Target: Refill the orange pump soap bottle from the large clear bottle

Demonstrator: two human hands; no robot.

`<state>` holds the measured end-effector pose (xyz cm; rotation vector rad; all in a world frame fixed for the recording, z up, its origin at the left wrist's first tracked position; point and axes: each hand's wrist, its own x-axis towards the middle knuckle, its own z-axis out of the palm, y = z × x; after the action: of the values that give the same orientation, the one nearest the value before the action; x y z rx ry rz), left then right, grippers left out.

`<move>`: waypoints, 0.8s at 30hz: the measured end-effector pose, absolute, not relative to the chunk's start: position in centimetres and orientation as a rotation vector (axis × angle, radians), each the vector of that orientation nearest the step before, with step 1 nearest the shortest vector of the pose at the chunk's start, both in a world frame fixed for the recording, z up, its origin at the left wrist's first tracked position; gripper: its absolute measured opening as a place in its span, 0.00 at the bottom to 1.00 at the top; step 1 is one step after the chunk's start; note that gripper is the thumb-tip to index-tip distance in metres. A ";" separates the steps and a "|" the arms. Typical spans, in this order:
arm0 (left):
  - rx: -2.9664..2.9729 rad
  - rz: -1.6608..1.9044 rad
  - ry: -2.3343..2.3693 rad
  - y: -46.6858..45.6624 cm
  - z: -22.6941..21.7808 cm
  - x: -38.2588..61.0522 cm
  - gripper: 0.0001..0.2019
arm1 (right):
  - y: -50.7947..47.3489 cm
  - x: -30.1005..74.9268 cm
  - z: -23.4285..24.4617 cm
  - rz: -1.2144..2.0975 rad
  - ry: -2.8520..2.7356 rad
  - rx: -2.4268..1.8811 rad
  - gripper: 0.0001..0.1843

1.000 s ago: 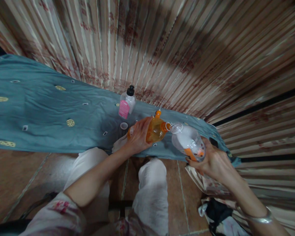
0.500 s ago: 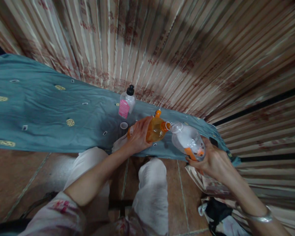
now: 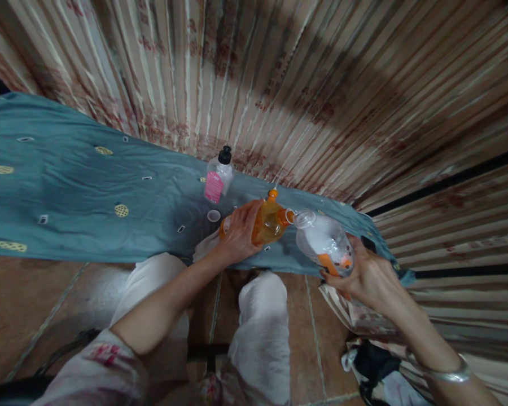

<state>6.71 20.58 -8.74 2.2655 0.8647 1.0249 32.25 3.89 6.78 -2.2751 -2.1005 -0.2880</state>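
My left hand is wrapped round an orange see-through bottle, tipped on its side with the neck pointing right. Its mouth meets the mouth of a clear bottle, whose label has orange patches and dark spots. My right hand grips that clear bottle by its lower end and holds it tilted towards the orange one. Behind the orange bottle lies an orange pump top with a thin pale tube. A small white cap rests just left of my left hand.
A clear bottle with a pink label and black pump stands at the back of the teal cloth-covered bench. Pleated curtains hang behind and to the right. Dark and pale cloth lies low on the right, by the tiled floor.
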 end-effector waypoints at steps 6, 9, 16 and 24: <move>2.284 1.025 0.867 20.6 -8.9 6.7 0.56 | 3.8 32.3 6.6 -0.324 -2.108 -2.249 0.37; 2.283 1.033 0.873 20.6 -8.9 6.8 0.56 | 3.8 32.4 6.6 -0.335 -2.119 -2.230 0.37; 2.284 1.047 0.840 20.6 -8.9 6.7 0.58 | 3.9 32.4 6.6 -0.318 -2.124 -2.209 0.38; 2.263 1.044 0.863 20.6 -8.9 6.8 0.56 | 3.9 32.4 6.8 -0.307 -2.114 -2.242 0.38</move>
<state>6.77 20.56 -8.93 2.2632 0.8630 1.0437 32.36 3.91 6.83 -2.2415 -2.1144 -0.3074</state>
